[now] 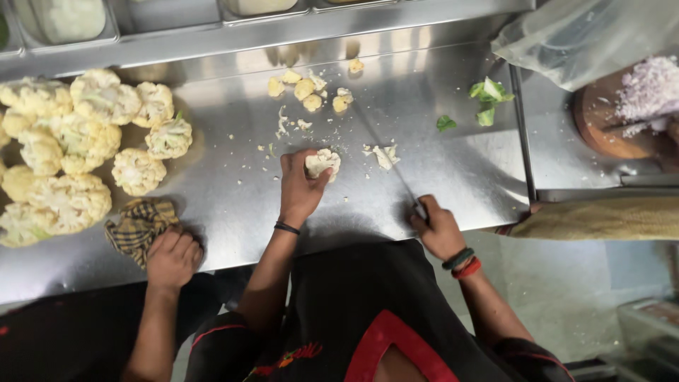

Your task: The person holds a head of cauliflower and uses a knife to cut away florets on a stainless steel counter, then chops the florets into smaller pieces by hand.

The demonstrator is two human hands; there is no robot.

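My left hand (300,187) pins a small cauliflower floret (323,162) against the steel counter (233,212). My right hand (438,230) grips the handle of a long knife (385,152), whose thin blade lies slanted up and left across the counter, past the floret. Several cut florets (310,88) lie beyond it near the back edge, and small white scraps (383,155) sit beside the blade.
Several cauliflower heads (78,148) are piled at the left. Another person's hand (172,258) rests by a checked cloth (138,225). Green leaf bits (486,95) lie at right, near a round wooden board (608,131) with chopped onion (647,88). Steel tubs (67,21) line the back.
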